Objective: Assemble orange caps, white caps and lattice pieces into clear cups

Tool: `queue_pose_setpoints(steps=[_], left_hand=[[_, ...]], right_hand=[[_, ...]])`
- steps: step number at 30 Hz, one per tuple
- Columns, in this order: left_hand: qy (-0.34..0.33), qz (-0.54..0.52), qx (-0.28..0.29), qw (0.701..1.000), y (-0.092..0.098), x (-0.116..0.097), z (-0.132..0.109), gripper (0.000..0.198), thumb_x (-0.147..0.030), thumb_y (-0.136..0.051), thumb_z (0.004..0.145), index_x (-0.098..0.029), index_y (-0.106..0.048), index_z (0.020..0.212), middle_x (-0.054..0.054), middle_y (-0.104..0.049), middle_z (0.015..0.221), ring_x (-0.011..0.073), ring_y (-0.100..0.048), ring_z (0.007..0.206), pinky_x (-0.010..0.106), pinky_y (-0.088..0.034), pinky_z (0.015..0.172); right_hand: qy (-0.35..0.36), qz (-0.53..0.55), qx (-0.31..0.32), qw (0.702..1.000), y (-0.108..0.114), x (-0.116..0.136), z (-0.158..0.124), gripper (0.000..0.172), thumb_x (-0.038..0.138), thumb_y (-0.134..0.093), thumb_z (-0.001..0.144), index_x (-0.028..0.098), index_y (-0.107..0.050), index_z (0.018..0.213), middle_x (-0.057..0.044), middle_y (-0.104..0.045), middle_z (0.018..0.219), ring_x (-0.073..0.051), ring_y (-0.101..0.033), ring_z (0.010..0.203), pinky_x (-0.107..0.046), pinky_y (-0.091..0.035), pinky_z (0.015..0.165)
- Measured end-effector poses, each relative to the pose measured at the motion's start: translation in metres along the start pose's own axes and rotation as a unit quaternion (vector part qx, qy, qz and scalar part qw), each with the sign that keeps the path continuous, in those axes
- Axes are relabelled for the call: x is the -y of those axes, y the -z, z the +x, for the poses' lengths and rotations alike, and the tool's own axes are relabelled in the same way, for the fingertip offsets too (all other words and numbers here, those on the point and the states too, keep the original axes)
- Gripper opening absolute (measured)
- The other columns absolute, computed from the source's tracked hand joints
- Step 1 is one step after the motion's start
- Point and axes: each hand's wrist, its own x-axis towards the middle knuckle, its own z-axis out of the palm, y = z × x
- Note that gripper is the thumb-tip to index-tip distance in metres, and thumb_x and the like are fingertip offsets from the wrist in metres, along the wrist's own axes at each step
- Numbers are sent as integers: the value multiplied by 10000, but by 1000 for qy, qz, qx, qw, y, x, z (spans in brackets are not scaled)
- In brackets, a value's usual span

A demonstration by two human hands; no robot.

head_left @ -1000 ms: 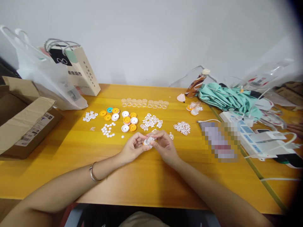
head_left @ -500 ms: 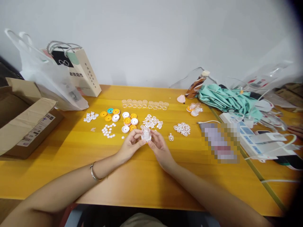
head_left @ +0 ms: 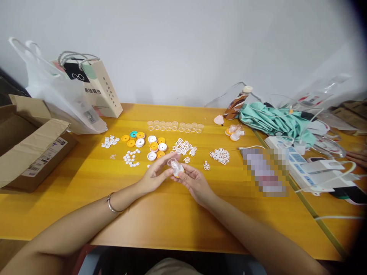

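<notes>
A small clear plastic dome piece with a white and orange base (head_left: pixel 176 168) is tilted to the left between my hands, above the table. My right hand (head_left: pixel 197 183) is closed on its base, thumb in front. My left hand (head_left: pixel 156 173) is beside its clear top, thumb and fingers apart; whether the thumb tip touches the base is hard to see. Just behind are white cut-out plastic pieces (head_left: pixel 185 147) and round white, orange and blue bases (head_left: pixel 154 146). Small white discs (head_left: pixel 132 157) lie to the left.
Clear cups (head_left: pixel 174 126) stand in a row farther back. More white cut-outs (head_left: pixel 220 156), two dome pieces (head_left: pixel 235 131), a bottle (head_left: pixel 238 103) and a power strip (head_left: pixel 304 166) are on the right. A cardboard box (head_left: pixel 34 152) and bags (head_left: pixel 97 88) stand left.
The dome piece has tipped from upright to leaning left. My left hand's fingers have loosened and spread from it, while my right hand keeps hold of the base.
</notes>
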Motion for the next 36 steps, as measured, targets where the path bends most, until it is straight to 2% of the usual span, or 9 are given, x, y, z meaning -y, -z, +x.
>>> queue_pose_setpoints(steps=[2, 4, 9, 16, 21, 25, 27, 32, 36], left_hand=[[5, 6, 8, 1000, 4, 0, 2, 388, -248, -525, 861, -204, -478, 1244, 107, -580, 1168, 218, -542, 1072, 349, -409, 930], [-2, 28, -24, 999, 5, 1, 3, 330, -243, -585, 823, -184, -550, 1146, 97, -630, 1055, 210, -574, 989, 342, -424, 894], [-38, 104, -89, 990, 2, -2, 5, 254, -268, -676, 745, -175, -609, 972, 75, -604, 955, 202, -543, 952, 345, -406, 882], [-47, 104, -88, 990, -1, -6, 7, 198, -271, -682, 737, -177, -597, 889, 50, -571, 886, 190, -523, 927, 350, -384, 884], [-2, 60, -73, 996, 2, -6, 5, 219, -294, -641, 774, -185, -629, 963, 75, -593, 992, 221, -504, 1030, 366, -356, 935], [86, -70, -3, 994, 4, -4, 3, 356, -352, -532, 850, -230, -564, 1183, 86, -572, 1163, 228, -520, 1042, 369, -368, 922], [100, -113, -6, 989, 2, -3, 3, 427, -406, -503, 859, -233, -512, 1250, 94, -524, 1240, 238, -485, 1096, 359, -364, 928], [41, -127, -73, 988, -4, -2, 5, 598, -406, -718, 685, -225, -502, 1213, 57, -554, 1030, 168, -520, 925, 240, -434, 767], [84, -171, -54, 980, -4, -6, 5, 503, -336, -597, 815, -232, -410, 1270, 70, -591, 1000, 161, -571, 872, 269, -447, 751]], right_hand=[[7, -29, 7, 1000, -1, 0, 0, 327, 292, -715, 692, 242, -666, 1011, -17, -684, 986, -138, -650, 772, -342, -501, 832], [28, -58, -2, 998, -3, 1, -1, 339, 273, -719, 686, 250, -660, 1019, -11, -681, 1003, -151, -645, 841, -361, -473, 892], [86, -112, -28, 990, -5, -2, -4, 337, 258, -712, 688, 251, -646, 1018, -12, -672, 1037, -187, -601, 1005, -385, -428, 971], [167, -236, -49, 956, 2, -16, -7, 413, 240, -690, 715, 285, -603, 1117, -28, -618, 1139, -205, -569, 1049, -396, -397, 993], [81, -139, -21, 987, -4, -4, -6, 330, 337, -680, 724, 255, -641, 1042, -25, -669, 996, -178, -610, 898, -369, -461, 891], [-32, 1, 22, 999, -6, 3, -5, 254, 391, -623, 778, 175, -673, 902, -40, -682, 821, -123, -618, 730, -289, -483, 786], [-51, 46, 28, 997, -6, 3, -5, 258, 389, -637, 769, 162, -664, 889, -43, -681, 811, -117, -620, 748, -264, -476, 790], [-51, 89, 22, 995, -9, 3, -6, 294, 315, -712, 709, 193, -614, 958, -26, -674, 897, -118, -630, 785, -273, -471, 826], [-60, 102, 24, 993, -10, 2, -7, 265, 317, -701, 720, 194, -589, 927, -32, -675, 874, -131, -635, 815, -301, -458, 875]])
